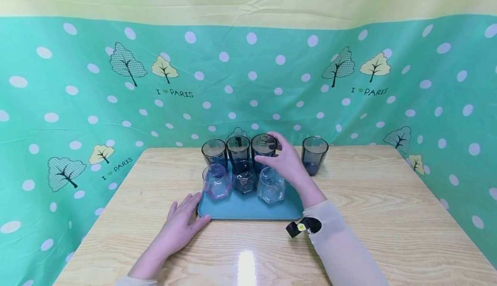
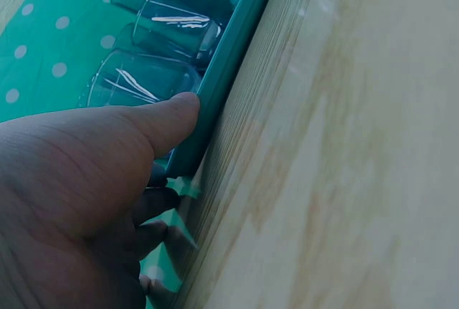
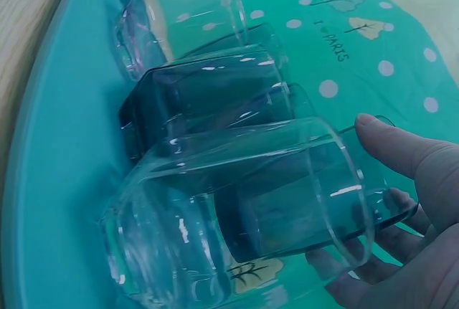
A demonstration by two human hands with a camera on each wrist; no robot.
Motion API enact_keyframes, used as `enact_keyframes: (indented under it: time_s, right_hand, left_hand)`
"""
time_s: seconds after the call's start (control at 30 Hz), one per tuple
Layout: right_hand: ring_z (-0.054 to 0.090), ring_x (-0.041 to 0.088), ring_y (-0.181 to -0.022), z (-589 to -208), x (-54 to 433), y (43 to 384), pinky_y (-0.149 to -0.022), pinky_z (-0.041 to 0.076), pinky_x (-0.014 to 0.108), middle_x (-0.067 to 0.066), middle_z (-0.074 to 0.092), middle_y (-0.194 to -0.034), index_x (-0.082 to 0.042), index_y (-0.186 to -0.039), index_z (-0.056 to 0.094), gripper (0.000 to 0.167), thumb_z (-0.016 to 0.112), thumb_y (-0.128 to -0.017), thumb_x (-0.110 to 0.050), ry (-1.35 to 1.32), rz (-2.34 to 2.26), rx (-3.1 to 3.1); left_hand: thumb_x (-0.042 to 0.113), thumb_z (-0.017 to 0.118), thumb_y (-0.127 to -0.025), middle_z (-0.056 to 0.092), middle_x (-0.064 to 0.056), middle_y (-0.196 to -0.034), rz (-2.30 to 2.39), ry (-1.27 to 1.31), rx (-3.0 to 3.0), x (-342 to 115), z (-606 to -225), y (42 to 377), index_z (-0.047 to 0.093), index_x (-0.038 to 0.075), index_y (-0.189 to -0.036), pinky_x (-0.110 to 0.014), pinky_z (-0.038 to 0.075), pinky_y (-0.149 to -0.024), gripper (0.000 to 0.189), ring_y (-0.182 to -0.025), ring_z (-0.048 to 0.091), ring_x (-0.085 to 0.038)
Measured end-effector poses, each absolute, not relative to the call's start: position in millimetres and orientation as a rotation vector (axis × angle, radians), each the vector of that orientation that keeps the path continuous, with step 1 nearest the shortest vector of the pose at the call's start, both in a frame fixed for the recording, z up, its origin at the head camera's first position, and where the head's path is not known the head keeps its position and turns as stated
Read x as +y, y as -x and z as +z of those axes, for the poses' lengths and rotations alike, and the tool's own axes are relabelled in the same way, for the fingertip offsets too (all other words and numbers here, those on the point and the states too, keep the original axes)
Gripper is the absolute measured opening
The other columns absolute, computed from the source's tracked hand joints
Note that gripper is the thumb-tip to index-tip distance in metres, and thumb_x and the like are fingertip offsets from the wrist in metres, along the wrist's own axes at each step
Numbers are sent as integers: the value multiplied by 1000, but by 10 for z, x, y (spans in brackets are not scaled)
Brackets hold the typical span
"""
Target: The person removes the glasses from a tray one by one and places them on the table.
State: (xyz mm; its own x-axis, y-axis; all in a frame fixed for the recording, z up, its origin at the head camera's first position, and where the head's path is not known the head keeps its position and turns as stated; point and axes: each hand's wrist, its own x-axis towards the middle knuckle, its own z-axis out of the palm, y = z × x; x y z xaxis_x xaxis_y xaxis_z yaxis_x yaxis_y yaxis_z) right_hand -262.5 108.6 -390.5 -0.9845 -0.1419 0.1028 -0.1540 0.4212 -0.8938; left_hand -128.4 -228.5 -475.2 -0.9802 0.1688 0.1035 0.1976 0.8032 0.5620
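While the left hand (image 1: 180, 223) rests at the near left corner of the blue tray (image 1: 248, 210), the right hand (image 1: 287, 161) grips a tall dark glass (image 1: 264, 146) near its rim, thumb on one side and fingers on the other. This glass is at the right end of the back row; its base is hidden in the head view, so I cannot tell whether it touches the tray. The left hand's thumb lies on the tray's rim, and its other fingers extend along the tray's left side, slightly apart.

Left of the gripped glass are a middle tall glass (image 1: 238, 146) and a left tall glass (image 1: 213, 150), both dark. Nearer the person, a pinkish short glass (image 1: 217, 187), a dark short glass (image 1: 243, 180) and a clear short glass (image 1: 271, 189) form the front row on the tray. Another tall glass (image 1: 315, 154), also dark, stands on the wooden table (image 1: 388, 217), to the right of the right hand. Behind everything hangs a green dotted cloth (image 1: 248, 96) printed with trees.
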Motion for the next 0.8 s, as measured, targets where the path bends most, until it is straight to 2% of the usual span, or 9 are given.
enact_keyframes:
  time_s: [0.33,0.57,0.8]
  right_hand:
    - [67,41,-133,-3784,1119,2577,-104,59,56,8,44,-171,-34,-167,45,93,96,-89,-43,-295,1652,-2592]
    - [62,45,-139,-3680,1151,2540,-111,56,56,5,52,-163,-34,-166,47,90,95,-90,-38,-308,1691,-2533]
    - [52,34,-147,-3561,1213,2475,-117,51,55,1,56,-158,-29,-166,48,90,96,-90,-36,-341,1698,-2454]
  left_hand:
    - [37,76,-107,47,-27,-167,-930,298,-2937,-2287,-4753,1285,41,-7,-166,-79,4,-126,82,-162,29,-51]
    - [38,76,-107,47,-27,-167,-928,303,-2930,-2285,-4756,1285,41,-7,-165,-78,4,-126,82,-161,30,-51]
    - [38,76,-107,47,-27,-167,-924,303,-2933,-2282,-4755,1284,41,-7,-165,-78,5,-126,82,-161,30,-51]
